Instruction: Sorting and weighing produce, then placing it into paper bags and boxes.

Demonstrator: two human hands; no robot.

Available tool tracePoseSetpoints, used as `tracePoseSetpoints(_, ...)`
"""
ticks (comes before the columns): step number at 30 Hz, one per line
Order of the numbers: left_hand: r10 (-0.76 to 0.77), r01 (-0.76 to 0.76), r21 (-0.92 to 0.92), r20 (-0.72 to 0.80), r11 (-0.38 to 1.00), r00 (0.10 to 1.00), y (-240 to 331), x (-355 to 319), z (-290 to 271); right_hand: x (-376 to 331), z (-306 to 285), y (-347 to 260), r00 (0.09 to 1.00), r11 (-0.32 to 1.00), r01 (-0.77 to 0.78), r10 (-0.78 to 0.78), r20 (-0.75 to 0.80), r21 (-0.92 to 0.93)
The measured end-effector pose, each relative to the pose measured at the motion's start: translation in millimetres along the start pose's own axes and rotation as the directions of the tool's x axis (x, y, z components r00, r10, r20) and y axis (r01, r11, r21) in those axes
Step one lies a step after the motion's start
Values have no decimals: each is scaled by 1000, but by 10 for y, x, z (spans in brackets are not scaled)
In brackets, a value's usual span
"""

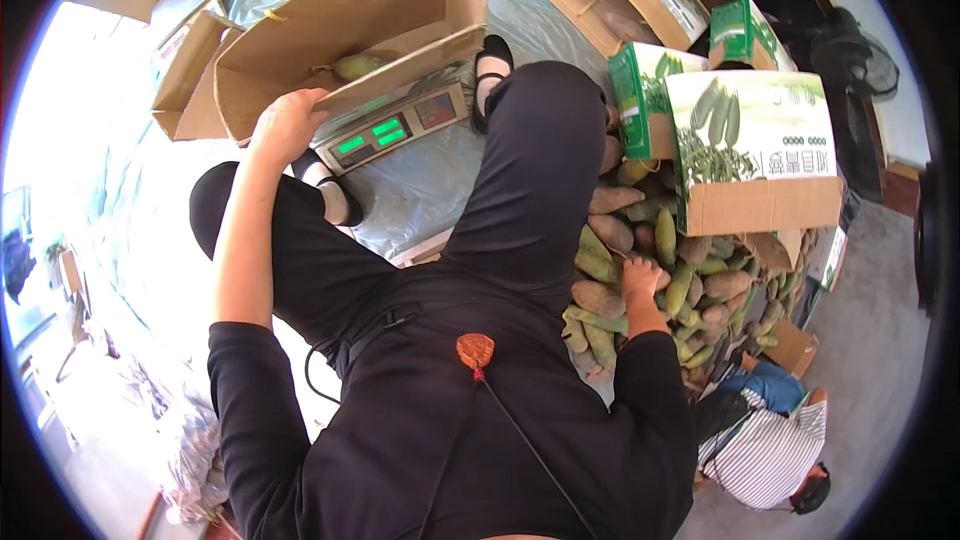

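An open brown cardboard box [440,0] sits tilted on a digital scale [400,127] with lit green figures. Inside the box lies one green radish [358,67]. My left hand [288,125] is closed over the box's near rim, thumb and fingers on the cardboard edge. To my right spreads a heap of long green and reddish-brown radishes [725,285]. Low over this heap, my right hand [642,280] has its fingers curled round a reddish-brown radish [662,281], mostly hidden by the fingers.
Printed green-and-white cartons [755,130] stand on and behind the heap at the right. Another open carton [625,0] lies farther back. A person in a striped shirt [765,455] bends at the lower right. Clear plastic sheeting [400,195] covers the floor; a fan [860,55] stands far right.
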State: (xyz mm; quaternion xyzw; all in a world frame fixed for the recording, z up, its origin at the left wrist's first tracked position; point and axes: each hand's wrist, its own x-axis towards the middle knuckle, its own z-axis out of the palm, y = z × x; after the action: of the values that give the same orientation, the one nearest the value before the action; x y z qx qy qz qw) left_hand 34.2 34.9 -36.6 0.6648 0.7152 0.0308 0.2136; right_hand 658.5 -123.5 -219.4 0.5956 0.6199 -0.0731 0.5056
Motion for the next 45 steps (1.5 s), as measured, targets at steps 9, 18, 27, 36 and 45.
tracePoseSetpoints(9,-39,39,-6,58,999,998,10,-47,-70,-178,-627,-97,970,822,-52,176,-166,567)
tracePoseSetpoints(18,-153,143,205,32,968,988,-102,-113,-125,-286,-1525,-145,792,232,478,304,-530,847)
tracePoseSetpoints(27,-231,213,230,55,950,971,-211,-121,-65,-905,-3645,309,538,-75,827,394,-745,557)
tracePoseSetpoints(36,-206,193,204,49,960,977,-243,-132,-71,-1036,-5149,-608,339,-305,893,-24,-940,330)
tracePoseSetpoints(45,-204,191,198,43,961,978,-244,-88,-75,-549,-5526,-2211,420,90,906,-311,-853,413)
